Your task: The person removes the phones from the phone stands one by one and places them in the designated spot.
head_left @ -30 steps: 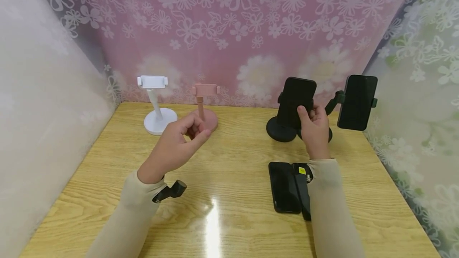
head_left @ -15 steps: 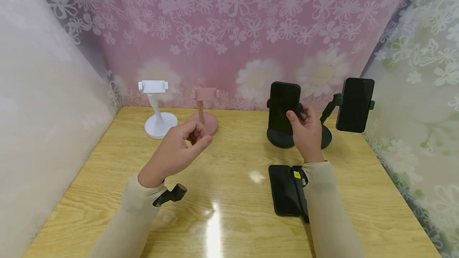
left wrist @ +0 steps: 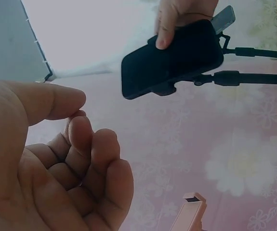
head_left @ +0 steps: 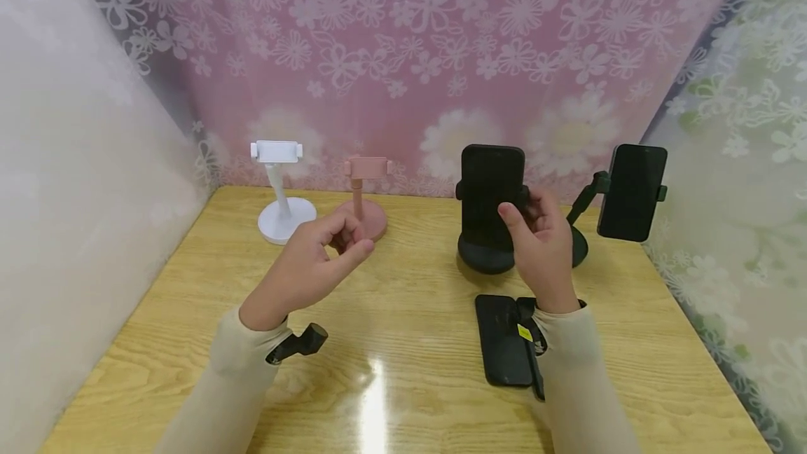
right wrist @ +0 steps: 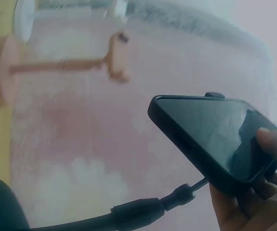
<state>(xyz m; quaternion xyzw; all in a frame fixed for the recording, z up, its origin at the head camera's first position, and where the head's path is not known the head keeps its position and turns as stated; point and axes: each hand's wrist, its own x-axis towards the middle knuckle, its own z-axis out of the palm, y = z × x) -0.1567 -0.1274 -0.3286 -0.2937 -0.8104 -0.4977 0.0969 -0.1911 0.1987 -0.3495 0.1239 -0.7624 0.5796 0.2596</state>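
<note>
My right hand (head_left: 545, 251) grips the right edge of a black phone (head_left: 488, 181), thumb on its screen and fingers behind. The phone stands upright, clamped in a black phone stand with a round base (head_left: 485, 259). In the right wrist view, the stand's arm (right wrist: 138, 214) runs up behind the phone (right wrist: 210, 134). My left hand (head_left: 312, 261) hovers over the table with loosely curled fingers and nothing in them. From the head, it slightly overlaps the base of a pink phone stand (head_left: 368, 168). The left wrist view shows the same empty left hand (left wrist: 71, 159).
To the right, another black stand (head_left: 583, 203) holds a second phone (head_left: 632, 193). A white phone stand (head_left: 277, 153) is at the back left. Flat on the table (head_left: 410, 314), another black phone (head_left: 502, 342) lies beside a dark object with a yellow label (head_left: 525, 332), partly under my right sleeve.
My right hand has brought the phone from tilted to upright, shifting it and its stand left and a little nearer. My left hand has stayed almost still.
</note>
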